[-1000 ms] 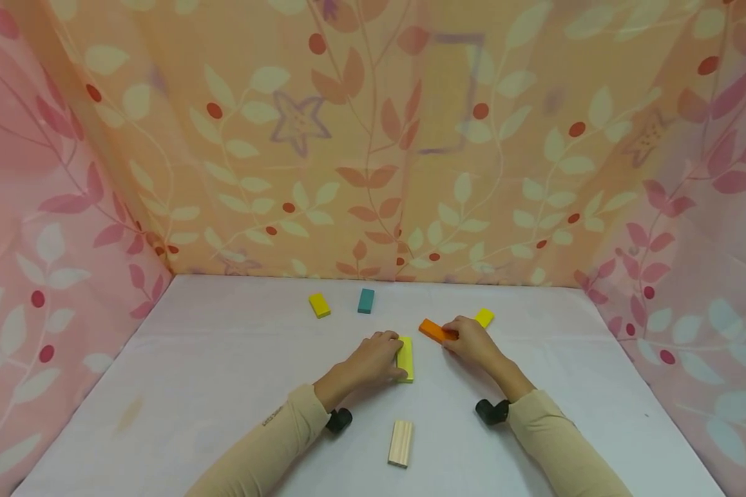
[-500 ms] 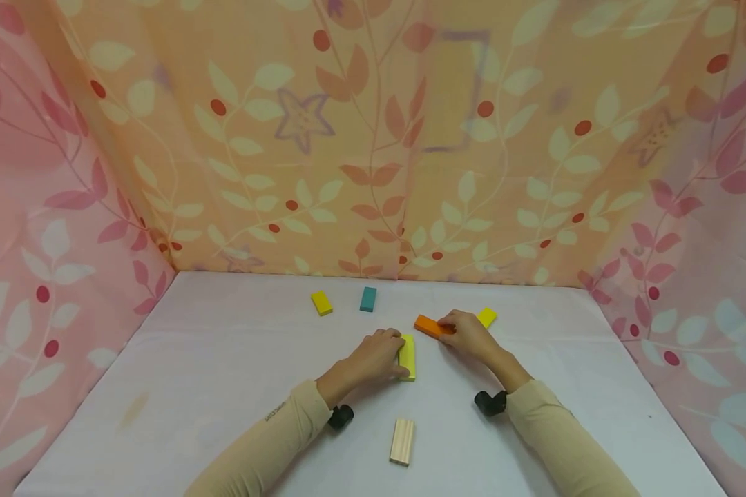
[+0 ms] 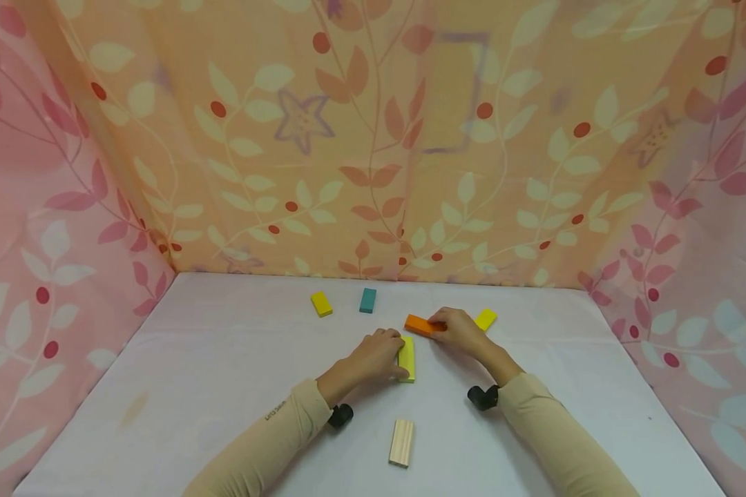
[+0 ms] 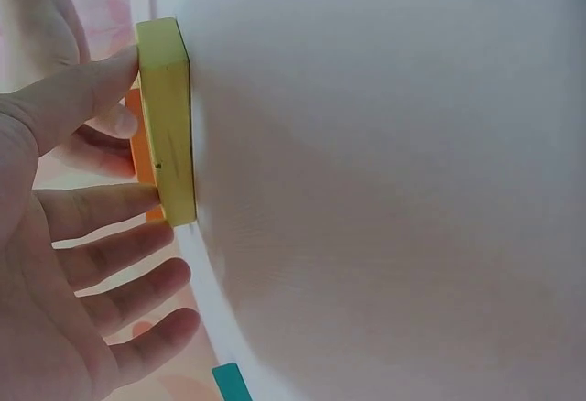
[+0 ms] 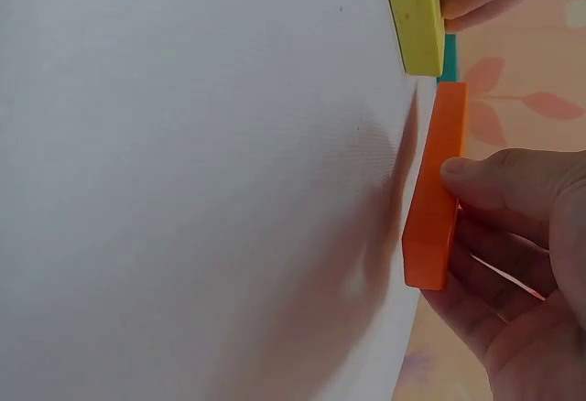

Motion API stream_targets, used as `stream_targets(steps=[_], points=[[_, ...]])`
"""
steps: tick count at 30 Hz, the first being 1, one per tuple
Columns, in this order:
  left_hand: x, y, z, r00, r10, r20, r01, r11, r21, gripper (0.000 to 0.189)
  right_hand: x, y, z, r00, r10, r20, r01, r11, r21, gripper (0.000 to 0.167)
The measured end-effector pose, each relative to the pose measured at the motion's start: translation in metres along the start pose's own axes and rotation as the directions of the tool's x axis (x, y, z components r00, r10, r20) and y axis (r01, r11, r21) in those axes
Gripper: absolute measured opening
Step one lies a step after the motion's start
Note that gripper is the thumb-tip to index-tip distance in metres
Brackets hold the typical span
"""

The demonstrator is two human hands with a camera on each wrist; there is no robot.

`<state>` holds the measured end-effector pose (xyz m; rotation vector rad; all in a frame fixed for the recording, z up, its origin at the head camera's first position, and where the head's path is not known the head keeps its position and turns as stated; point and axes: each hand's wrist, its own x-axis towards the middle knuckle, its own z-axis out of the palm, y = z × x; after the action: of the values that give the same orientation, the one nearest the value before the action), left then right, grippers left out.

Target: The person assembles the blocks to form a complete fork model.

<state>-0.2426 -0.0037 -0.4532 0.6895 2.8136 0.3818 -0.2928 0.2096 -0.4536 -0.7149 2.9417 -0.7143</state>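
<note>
left hand pinches lime-yellow oblong wooden-looking block; right hand pinches orange oblong wooden-looking block just beyond. positioning judged in hand; next move calls for steady alignment.

The white-covered table is carrying a lime block in the left hand's grip. A wooden block is lying nearer than that grip, a yellow block and teal block beyond it, a second yellow block right of the right hand's grip.
</note>
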Motion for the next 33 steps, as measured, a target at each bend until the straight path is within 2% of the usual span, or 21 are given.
stream_targets(steps=[14, 33], points=[[0.002, -0.001, 0.002, 1.000, -0.003, -0.010, 0.004, 1.000, 0.015, 0.063, 0.011, -0.009, 0.003, 0.998, -0.002, 0.059, 0.001, 1.000, 0.017, 0.025], [0.002, 0.001, 0.001, 1.000, -0.002, -0.011, 0.002, 1.000, 0.029, 0.063, 0.020, -0.013, 0.010, 0.992, -0.103, 0.076, 0.096, 0.992, 0.085, 0.021]])
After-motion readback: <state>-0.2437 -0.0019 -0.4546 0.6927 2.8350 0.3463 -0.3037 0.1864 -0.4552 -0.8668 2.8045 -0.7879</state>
